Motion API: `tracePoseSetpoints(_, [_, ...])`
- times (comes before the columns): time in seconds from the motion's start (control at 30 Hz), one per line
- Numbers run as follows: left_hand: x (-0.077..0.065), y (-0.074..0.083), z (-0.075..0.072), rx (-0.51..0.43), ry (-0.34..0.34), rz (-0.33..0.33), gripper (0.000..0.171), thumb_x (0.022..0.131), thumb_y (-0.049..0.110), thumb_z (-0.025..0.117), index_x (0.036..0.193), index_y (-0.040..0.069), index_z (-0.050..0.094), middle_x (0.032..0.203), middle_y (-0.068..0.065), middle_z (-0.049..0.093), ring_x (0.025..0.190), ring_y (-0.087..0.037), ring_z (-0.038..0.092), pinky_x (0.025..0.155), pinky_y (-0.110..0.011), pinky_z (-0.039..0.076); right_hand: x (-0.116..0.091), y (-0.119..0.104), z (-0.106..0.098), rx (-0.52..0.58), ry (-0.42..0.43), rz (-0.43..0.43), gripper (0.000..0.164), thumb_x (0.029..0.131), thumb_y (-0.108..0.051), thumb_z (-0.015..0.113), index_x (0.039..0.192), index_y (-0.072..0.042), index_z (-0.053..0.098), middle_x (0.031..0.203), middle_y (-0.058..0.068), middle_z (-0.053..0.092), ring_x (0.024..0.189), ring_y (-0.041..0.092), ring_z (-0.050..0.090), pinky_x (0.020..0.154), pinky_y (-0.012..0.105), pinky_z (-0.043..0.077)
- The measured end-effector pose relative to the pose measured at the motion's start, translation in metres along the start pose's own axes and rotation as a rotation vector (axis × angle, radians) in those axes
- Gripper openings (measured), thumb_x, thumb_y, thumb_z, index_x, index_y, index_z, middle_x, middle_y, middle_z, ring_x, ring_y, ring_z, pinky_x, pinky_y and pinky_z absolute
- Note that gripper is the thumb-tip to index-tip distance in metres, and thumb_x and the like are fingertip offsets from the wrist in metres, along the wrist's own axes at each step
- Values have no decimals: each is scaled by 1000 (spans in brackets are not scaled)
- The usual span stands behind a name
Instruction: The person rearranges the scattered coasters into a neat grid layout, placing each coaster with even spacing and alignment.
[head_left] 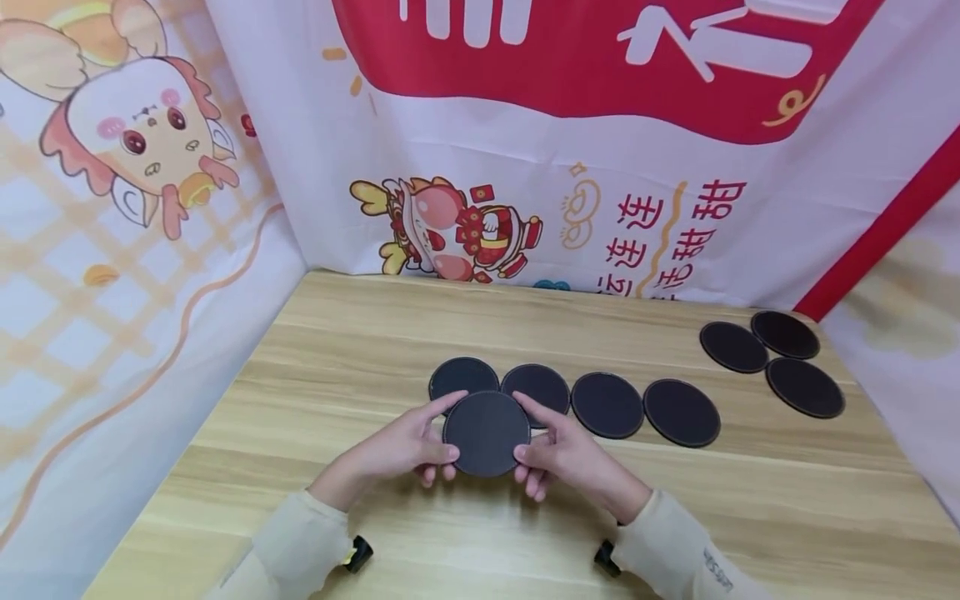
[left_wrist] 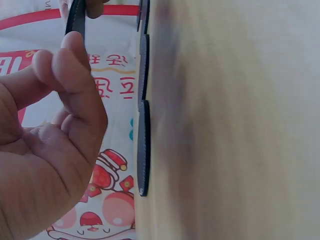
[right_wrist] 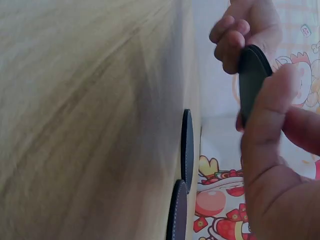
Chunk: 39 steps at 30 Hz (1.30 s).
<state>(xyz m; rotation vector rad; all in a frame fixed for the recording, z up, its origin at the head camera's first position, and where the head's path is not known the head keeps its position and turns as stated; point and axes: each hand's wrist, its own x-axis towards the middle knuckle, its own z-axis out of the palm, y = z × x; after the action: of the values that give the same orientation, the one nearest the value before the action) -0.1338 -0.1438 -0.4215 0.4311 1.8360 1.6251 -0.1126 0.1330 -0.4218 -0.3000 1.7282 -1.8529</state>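
Held coaster: a round, black, stitched coaster [head_left: 486,433] is held up off the wood-grain tabletop [head_left: 468,546], before the left end of the row of coasters [head_left: 607,405], its broad face turned toward the head camera.
Left-hand grip: the coaster's left edge is pinched by the left hand [head_left: 408,450], with the thumb laid on the near face and the index finger stretched along the upper rim.
Right-hand grip: the right edge is pinched by the right hand [head_left: 566,454] in much the same way.
Weight: lightness is suggested by the thin profile and the fingertip hold.
Stiffness: no sag is seen between the two grips, so a fairly firm sheet may be assumed, though some bend under a hard squeeze cannot be ruled out.
Surface: a smooth, leather-like face is suggested, perhaps a little slippery if pinched lightly.
Fragility: breakage seems unlikely; creasing or scuffing is the likelier harm.
Layers: a doubled edge is shown in the right wrist view; whether one coaster or a stack is held cannot be told.
Best hold: opposite points of the stitched rim are best taken, with all layers caught together.
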Motion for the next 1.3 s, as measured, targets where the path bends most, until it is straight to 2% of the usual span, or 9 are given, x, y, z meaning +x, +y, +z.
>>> tracePoseSetpoints(0.17, [-10, -6, -1, 25, 16, -46, 83, 96, -4, 61, 163, 10, 13, 70, -16, 67, 49, -15, 57, 52, -28, 52, 4, 6, 7, -57, 8, 68, 83, 95, 3, 62, 162, -8, 16, 73, 18, 68, 52, 16, 62, 51, 30, 56])
tracePoseSetpoints(0.23, [-15, -8, -2, 51, 17, -83, 82, 96, -6, 60, 163, 10, 14, 68, -15, 66, 49, -14, 56, 52, -28, 54, 5, 12, 13, -72, -5, 84, 82, 95, 2, 63, 161, -4, 16, 74, 19, 69, 52, 16, 62, 51, 31, 56])
tracePoseSetpoints(0.4, [-25, -12, -3, 177, 39, -171, 79, 96, -8, 57, 162, 12, 19, 63, -13, 63, 49, -15, 56, 48, -30, 53, 8, 24, 29, -80, -52, 128, 82, 96, -3, 63, 160, 1, 13, 78, 23, 69, 54, 19, 64, 53, 35, 58])
tracePoseSetpoints(0.6, [-29, -14, -5, 301, 102, -218, 77, 94, -7, 60, 161, 10, 25, 61, -13, 63, 49, -16, 57, 45, -31, 51, 16, 22, 38, -141, -63, 165, 82, 99, -10, 62, 159, 5, 8, 79, 19, 69, 58, 20, 64, 55, 36, 58])
tracePoseSetpoints(0.8, [-31, -17, -6, 368, 162, -246, 72, 95, -3, 63, 159, 10, 31, 60, -12, 63, 48, -17, 57, 44, -33, 52, 23, 21, 45, -132, -45, 173, 80, 99, -9, 59, 158, 7, 8, 79, 19, 68, 58, 20, 65, 57, 40, 59])
tracePoseSetpoints(1.03, [-28, -13, -3, 415, 183, -256, 74, 94, 0, 67, 158, 5, 29, 59, -12, 62, 45, -15, 56, 43, -32, 51, 26, 22, 43, -149, -37, 160, 78, 100, -9, 58, 157, 9, 9, 81, 17, 69, 60, 20, 65, 57, 39, 59])
tracePoseSetpoints(1.3, [-25, -11, -2, 442, 205, -266, 73, 94, 0, 67, 158, 5, 30, 59, -11, 61, 45, -15, 55, 42, -31, 50, 28, 20, 42, -156, -29, 159, 75, 100, -8, 58, 158, 8, 12, 83, 18, 69, 60, 21, 66, 57, 40, 60])
